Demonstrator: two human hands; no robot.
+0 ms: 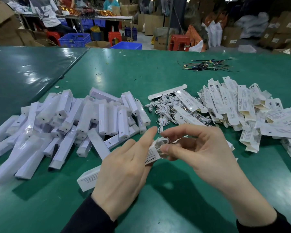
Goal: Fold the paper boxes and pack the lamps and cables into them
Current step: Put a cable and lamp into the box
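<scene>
White cable [162, 145] pinched in right hand [200, 152], at box [151, 156] mouth.

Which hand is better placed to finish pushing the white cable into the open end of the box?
The right hand: it already pinches the coiled cable at the mouth of the paper box. The left hand grips the box, so it is occupied.

1. A packing workshop or small factory floor.
2. A wide green worktable [158, 68] carries bulk heaps: white lamps [71, 118], flat printed boxes [238, 105], coiled cables [168, 106].
3. Cardboard cartons [279, 31] are stacked along the back.
4. Blue crates [74, 39] and red stools [179, 42] stand on the floor.
5. Other workers [45, 12] are at a far bench.
</scene>
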